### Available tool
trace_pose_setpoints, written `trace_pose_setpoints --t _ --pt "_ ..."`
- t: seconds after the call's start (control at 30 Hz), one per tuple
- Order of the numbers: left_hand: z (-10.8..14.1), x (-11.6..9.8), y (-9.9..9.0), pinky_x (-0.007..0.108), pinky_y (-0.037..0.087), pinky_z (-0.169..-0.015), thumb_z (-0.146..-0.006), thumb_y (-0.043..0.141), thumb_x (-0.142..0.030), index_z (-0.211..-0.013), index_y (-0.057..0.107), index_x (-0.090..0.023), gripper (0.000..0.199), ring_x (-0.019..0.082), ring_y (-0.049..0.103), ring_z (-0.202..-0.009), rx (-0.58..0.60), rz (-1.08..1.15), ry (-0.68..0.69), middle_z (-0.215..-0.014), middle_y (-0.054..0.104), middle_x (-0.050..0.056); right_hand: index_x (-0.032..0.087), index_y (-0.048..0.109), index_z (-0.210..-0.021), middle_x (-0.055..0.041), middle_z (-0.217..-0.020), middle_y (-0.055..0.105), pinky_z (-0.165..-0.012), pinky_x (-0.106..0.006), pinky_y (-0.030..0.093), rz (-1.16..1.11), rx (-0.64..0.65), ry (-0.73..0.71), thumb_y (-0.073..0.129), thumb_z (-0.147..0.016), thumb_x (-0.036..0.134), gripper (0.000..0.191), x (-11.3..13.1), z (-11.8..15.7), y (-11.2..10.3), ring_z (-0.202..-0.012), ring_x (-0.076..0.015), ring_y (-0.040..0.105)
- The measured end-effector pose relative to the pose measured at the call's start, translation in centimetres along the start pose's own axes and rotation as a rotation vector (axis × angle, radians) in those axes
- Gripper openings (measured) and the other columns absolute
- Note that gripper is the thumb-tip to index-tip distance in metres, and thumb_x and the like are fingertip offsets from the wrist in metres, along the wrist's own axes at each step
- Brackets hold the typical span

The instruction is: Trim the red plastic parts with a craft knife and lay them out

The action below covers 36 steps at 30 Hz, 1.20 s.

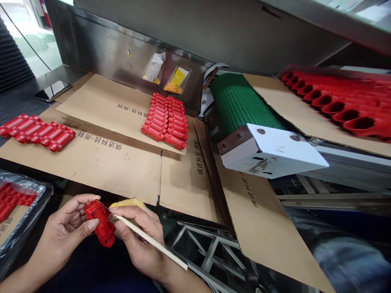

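My left hand (65, 230) grips a small red plastic part (102, 226) near the bottom left, thumb pressed on its side. My right hand (140, 236) holds a thin pale stick (152, 242) like a pen, its tip touching the part, and a yellow piece (126, 202) shows above the fingers. Two neat rows of the same red parts (166, 120) lie on flattened cardboard (122, 162) farther back. A single row of red parts (38, 132) lies at the left.
A green conveyor belt (241, 103) with a white end block (271, 152) stands at right, beside a rack of red tubes (332, 101). A plastic-lined bin of red parts (18, 199) sits at left. Two small bags (166, 73) hang on the metal wall. A phone (51, 90) lies far left.
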<state>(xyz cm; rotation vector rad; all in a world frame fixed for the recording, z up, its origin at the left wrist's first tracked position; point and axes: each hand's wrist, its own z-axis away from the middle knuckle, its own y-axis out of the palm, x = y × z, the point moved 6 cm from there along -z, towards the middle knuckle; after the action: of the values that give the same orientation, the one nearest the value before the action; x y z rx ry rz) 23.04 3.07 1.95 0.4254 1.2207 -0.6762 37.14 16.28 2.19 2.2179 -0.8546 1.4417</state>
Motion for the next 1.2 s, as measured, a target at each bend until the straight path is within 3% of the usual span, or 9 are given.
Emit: trace_pose_setpoints --t 0.13,0.3,0.37,0.47,0.6,0.73,0.8,0.97,1.2 --pt "-0.1 0.5 -0.2 0.022 0.063 -0.079 -0.075 0.094 -0.042 -0.109 0.079 -0.028 0.039 0.019 0.078 -0.088 -0.044 -0.018 0.039 -0.096 0.083 0.001 0.022 0.069 -0.124 -0.0114 -0.119 0.078 -0.095 -0.039 0.063 0.034 0.036 -0.039 0.064 -0.104 0.023 0.02 0.0 -0.3 0.5 -0.11 -0.0238 0.074" --pt "-0.2 0.7 -0.3 0.019 0.062 -0.074 -0.072 0.097 -0.037 -0.103 0.076 -0.028 0.039 0.017 0.076 -0.081 -0.097 -0.032 0.123 -0.089 0.081 0.0 0.019 0.059 -0.132 -0.0134 -0.109 0.077 -0.098 -0.05 0.061 0.166 0.059 -0.317 0.057 -0.102 0.009 0.032 1.1 -0.2 1.8 -0.103 -0.0261 0.072" --pt "-0.1 0.6 -0.3 0.019 0.061 -0.072 -0.072 0.097 -0.039 -0.102 0.076 -0.028 0.038 0.016 0.074 -0.078 -0.121 -0.008 0.1 -0.087 0.079 -0.001 0.02 0.062 -0.129 -0.0139 -0.11 0.077 -0.096 -0.049 0.061 0.077 0.024 -0.247 0.058 -0.106 0.017 0.024 0.6 -0.2 1.4 -0.105 -0.0267 0.072" --pt "-0.2 0.5 -0.2 0.02 0.061 -0.072 -0.073 0.097 -0.039 -0.103 0.078 -0.027 0.038 0.017 0.073 -0.079 -0.092 0.116 0.029 -0.089 0.078 0.001 0.022 0.069 -0.117 -0.014 -0.115 0.077 -0.093 -0.043 0.062 -0.265 0.001 0.057 0.065 -0.106 0.041 0.022 -1.2 -0.1 0.4 -0.109 -0.0265 0.074" --pt "-0.5 0.7 0.0 0.023 0.061 -0.075 -0.076 0.094 -0.038 -0.112 0.08 -0.024 0.041 0.018 0.071 -0.08 -0.016 0.279 -0.075 -0.093 0.078 0.005 0.02 0.07 -0.102 -0.0123 -0.102 0.081 -0.086 -0.04 0.063 -0.682 0.108 0.296 0.077 -0.097 0.051 0.032 -3.1 0.1 0.2 -0.093 -0.024 0.08" --pt "-0.7 1.3 0.4 0.027 0.062 -0.08 -0.078 0.093 -0.041 -0.118 0.082 -0.025 0.045 0.022 0.075 -0.09 0.045 0.351 -0.217 -0.103 0.082 0.01 0.024 0.055 -0.068 -0.0022 -0.055 0.068 -0.055 -0.03 0.06 -0.866 0.337 0.115 0.068 -0.092 0.075 0.058 -2.3 -0.2 0.4 -0.058 -0.0205 0.073" --pt "-0.6 1.4 0.8 0.029 0.063 -0.081 -0.078 0.093 -0.042 -0.123 0.081 -0.026 0.049 0.026 0.077 -0.096 0.081 0.373 -0.278 -0.108 0.082 0.012 0.024 0.055 -0.066 -0.0011 -0.051 0.066 -0.053 -0.027 0.059 -0.732 0.353 -0.011 0.059 -0.097 0.077 0.061 -1.3 -0.4 -0.2 -0.053 -0.0181 0.071" --pt "-0.5 0.7 1.6 0.028 0.062 -0.07 -0.079 0.092 -0.041 -0.13 0.074 -0.027 0.056 0.019 0.075 -0.071 0.164 0.417 -0.309 -0.1 0.081 0.007 0.023 0.078 -0.116 -0.011 -0.112 0.082 -0.086 -0.034 0.066 -0.019 0.037 -0.108 0.069 -0.106 0.034 0.017 0.0 -0.8 -2.5 -0.098 -0.0213 0.079" --pt "-0.5 2.2 2.1 0.017 0.037 -0.037 -0.094 0.077 -0.044 -0.121 0.072 -0.021 0.036 0.008 0.048 -0.035 0.304 0.429 -0.379 -0.063 0.071 0.002 0.026 0.071 -0.138 -0.0092 -0.116 0.08 -0.08 -0.036 0.07 0.139 0.034 -0.39 0.076 -0.099 0.013 0.042 0.4 -0.3 -0.5 -0.099 -0.0236 0.077"
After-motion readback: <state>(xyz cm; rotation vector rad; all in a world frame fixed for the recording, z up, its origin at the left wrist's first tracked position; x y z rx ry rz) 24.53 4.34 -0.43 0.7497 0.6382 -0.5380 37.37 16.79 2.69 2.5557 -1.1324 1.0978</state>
